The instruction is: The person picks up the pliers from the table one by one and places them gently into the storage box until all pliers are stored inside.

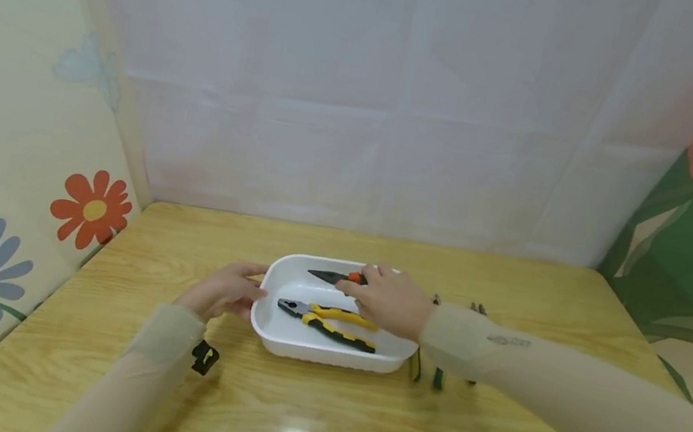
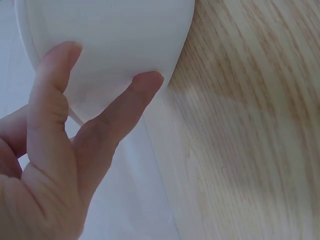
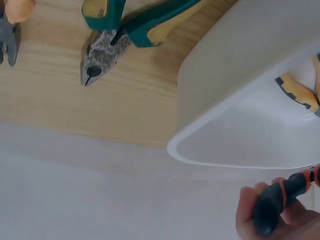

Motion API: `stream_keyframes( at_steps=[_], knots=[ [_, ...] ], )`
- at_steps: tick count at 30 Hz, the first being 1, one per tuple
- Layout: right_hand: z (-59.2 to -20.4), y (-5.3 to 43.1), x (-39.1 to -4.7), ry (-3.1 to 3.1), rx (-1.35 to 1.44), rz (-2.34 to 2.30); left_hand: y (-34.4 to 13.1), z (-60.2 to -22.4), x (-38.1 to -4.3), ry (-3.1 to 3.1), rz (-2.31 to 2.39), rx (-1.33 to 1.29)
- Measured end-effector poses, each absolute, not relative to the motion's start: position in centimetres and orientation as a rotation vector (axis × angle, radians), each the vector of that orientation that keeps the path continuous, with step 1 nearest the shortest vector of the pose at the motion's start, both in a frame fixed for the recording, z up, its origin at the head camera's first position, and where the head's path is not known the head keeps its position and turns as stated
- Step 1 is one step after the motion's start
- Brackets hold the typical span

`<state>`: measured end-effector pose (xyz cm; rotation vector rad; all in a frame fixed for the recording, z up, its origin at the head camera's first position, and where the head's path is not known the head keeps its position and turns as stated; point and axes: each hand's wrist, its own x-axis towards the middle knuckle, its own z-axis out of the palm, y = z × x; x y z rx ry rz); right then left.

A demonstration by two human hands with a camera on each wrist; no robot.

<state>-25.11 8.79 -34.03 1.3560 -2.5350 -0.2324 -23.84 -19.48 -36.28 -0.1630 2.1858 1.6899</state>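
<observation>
My right hand (image 1: 397, 302) grips long-nose pliers (image 1: 328, 276) with black and orange handles, their dark jaws pointing left over the white tray (image 1: 330, 357). In the right wrist view the butt of their handle (image 3: 268, 212) sticks out from my fingers. Inside the tray lie combination pliers (image 1: 329, 322) with yellow and black handles, jaws to the left. At the tray's left end is my left hand (image 1: 227, 290). Its spread fingers (image 2: 147, 82) touch the outer wall in the left wrist view.
Right of the tray, several tools lie in a row on the wooden table (image 1: 301, 407), partly hidden by my right arm. One is a pair of green-handled pliers (image 3: 102, 57); beside it shows another tool's grey jaw (image 3: 7, 42). A white cloth (image 1: 373, 98) hangs behind the table.
</observation>
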Motion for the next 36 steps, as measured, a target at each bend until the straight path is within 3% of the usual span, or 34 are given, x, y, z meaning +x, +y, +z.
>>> stream_keyframes(
  at_steps=[16, 36],
  knots=[
    [-33.9, 6.7, -26.6, -2.708, 1.31, -0.501, -19.7, -36.0, -24.2, 2.174, 1.676, -0.185],
    [-34.9, 4.0, -28.8, -2.679, 1.444, -0.672, -19.5, -36.2, -24.1, 2.147, 1.697, -0.15]
  ],
)
